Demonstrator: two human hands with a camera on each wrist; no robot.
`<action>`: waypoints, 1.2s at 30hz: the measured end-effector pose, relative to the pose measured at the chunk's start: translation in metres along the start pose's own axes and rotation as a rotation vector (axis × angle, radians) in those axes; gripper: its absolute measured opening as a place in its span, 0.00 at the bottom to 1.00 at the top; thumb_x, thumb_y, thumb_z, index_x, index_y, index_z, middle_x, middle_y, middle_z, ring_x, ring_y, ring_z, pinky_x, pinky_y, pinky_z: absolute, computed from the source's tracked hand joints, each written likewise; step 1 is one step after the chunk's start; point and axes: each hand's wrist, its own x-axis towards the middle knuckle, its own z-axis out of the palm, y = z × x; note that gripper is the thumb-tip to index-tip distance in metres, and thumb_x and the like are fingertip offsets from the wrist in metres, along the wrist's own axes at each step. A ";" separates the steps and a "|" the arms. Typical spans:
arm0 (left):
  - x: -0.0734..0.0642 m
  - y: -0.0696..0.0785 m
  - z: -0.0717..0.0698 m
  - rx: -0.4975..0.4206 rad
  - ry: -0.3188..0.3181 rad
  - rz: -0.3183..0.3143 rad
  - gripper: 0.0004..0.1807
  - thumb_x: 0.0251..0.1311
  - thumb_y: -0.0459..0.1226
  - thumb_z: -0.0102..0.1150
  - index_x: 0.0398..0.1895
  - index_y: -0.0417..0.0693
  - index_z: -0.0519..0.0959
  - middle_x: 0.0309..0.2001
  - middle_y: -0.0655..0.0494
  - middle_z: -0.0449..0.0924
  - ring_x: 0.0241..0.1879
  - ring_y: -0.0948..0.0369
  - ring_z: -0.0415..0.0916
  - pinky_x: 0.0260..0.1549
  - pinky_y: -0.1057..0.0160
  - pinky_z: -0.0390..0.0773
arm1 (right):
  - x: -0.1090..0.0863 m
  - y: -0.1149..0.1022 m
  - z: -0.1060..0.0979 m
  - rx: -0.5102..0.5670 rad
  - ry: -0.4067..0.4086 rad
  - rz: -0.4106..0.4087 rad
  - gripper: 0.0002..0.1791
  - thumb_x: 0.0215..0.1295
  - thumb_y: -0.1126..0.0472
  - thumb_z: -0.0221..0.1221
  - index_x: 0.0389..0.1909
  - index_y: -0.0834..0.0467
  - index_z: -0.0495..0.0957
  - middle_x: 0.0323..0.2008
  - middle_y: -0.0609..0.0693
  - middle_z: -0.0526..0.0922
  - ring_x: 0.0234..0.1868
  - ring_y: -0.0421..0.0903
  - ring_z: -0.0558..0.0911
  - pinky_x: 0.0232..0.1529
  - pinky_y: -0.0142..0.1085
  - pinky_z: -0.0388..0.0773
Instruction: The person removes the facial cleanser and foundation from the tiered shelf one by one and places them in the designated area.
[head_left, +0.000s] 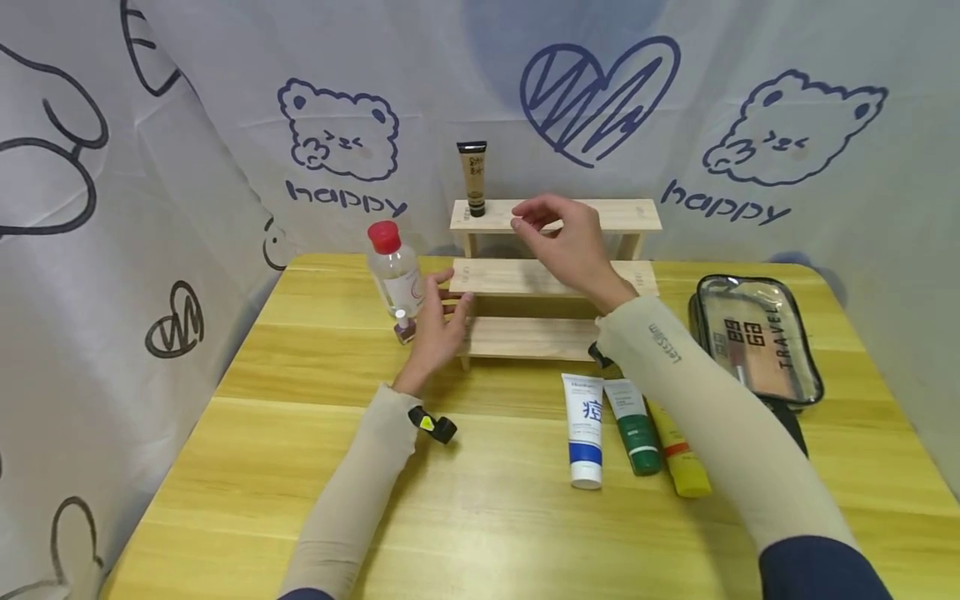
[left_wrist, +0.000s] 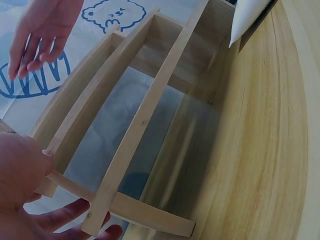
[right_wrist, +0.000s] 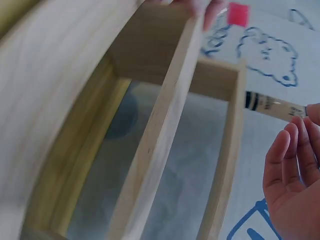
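Three-tiered rack [head_left: 510, 277] of pale grained wood, loosely held by left grip [head_left: 438, 329], right grip [head_left: 568, 242] half-open, empty.

Pale three-tier wooden shelf [head_left: 510, 277] sits on the worktop [head_left: 480, 533], skinny gold tube with black ends [head_left: 475, 177] standing upright, top tier, left end.

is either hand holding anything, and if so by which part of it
The left hand holds the wooden shelf at its left end. The right hand holds nothing.
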 end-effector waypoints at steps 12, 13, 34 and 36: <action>-0.001 -0.001 0.001 -0.018 -0.012 -0.010 0.26 0.83 0.37 0.55 0.76 0.39 0.61 0.72 0.31 0.72 0.64 0.40 0.79 0.64 0.44 0.85 | 0.043 -0.006 0.018 0.025 -0.009 0.075 0.15 0.77 0.61 0.67 0.58 0.64 0.86 0.53 0.61 0.90 0.53 0.52 0.87 0.58 0.35 0.83; -0.001 -0.001 0.001 -0.022 -0.014 -0.017 0.26 0.83 0.37 0.55 0.76 0.40 0.61 0.72 0.31 0.72 0.64 0.40 0.79 0.64 0.43 0.85 | 0.045 -0.007 0.019 0.034 -0.013 0.083 0.16 0.77 0.61 0.67 0.59 0.65 0.85 0.54 0.60 0.90 0.54 0.52 0.87 0.60 0.36 0.84; -0.001 -0.005 0.000 -0.014 -0.005 0.002 0.26 0.83 0.40 0.55 0.76 0.42 0.62 0.73 0.34 0.73 0.63 0.44 0.81 0.62 0.48 0.87 | 0.078 -0.014 0.042 0.042 -0.117 0.214 0.25 0.79 0.59 0.66 0.72 0.60 0.77 0.68 0.58 0.85 0.68 0.54 0.83 0.75 0.41 0.79; -0.001 -0.001 -0.002 -0.019 -0.015 -0.034 0.27 0.83 0.39 0.55 0.78 0.41 0.61 0.72 0.32 0.74 0.63 0.42 0.81 0.63 0.45 0.86 | 0.080 -0.017 0.043 0.037 -0.108 0.207 0.23 0.79 0.60 0.65 0.70 0.61 0.78 0.66 0.59 0.86 0.66 0.54 0.85 0.73 0.40 0.80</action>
